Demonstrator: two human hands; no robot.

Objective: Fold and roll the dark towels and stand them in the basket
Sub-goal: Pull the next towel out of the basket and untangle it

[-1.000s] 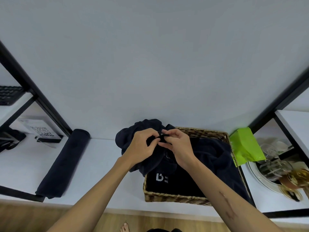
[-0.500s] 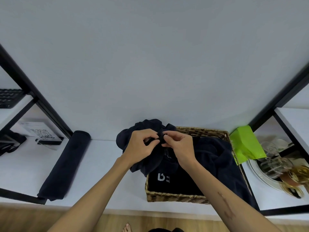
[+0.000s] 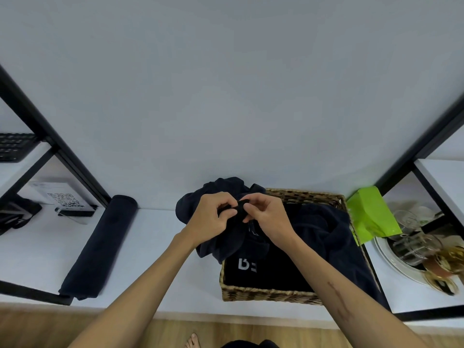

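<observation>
A woven basket (image 3: 271,295) stands on the white shelf, with dark towels heaped inside; one towel (image 3: 326,229) spills over its right side. A crumpled dark towel (image 3: 198,202) hangs over the basket's back left corner. My left hand (image 3: 211,219) and my right hand (image 3: 266,217) are close together above that corner, both pinching the same bunched edge of this towel between thumb and fingers. A folded dark cloth with white lettering (image 3: 247,264) lies in the basket's front. Another dark towel, rolled into a long roll (image 3: 100,244), lies on the shelf at the left.
A black shelf post (image 3: 50,136) rises at the left, another (image 3: 421,141) at the right. A QR-code card (image 3: 62,199) and keyboard (image 3: 15,146) sit far left. A green bag (image 3: 369,214) and a plate of glassware (image 3: 421,249) stand right of the basket.
Both hands stay together on the towel's edge; the fingers have shifted slightly, working along the bunched fabric. The view has drifted a little.
</observation>
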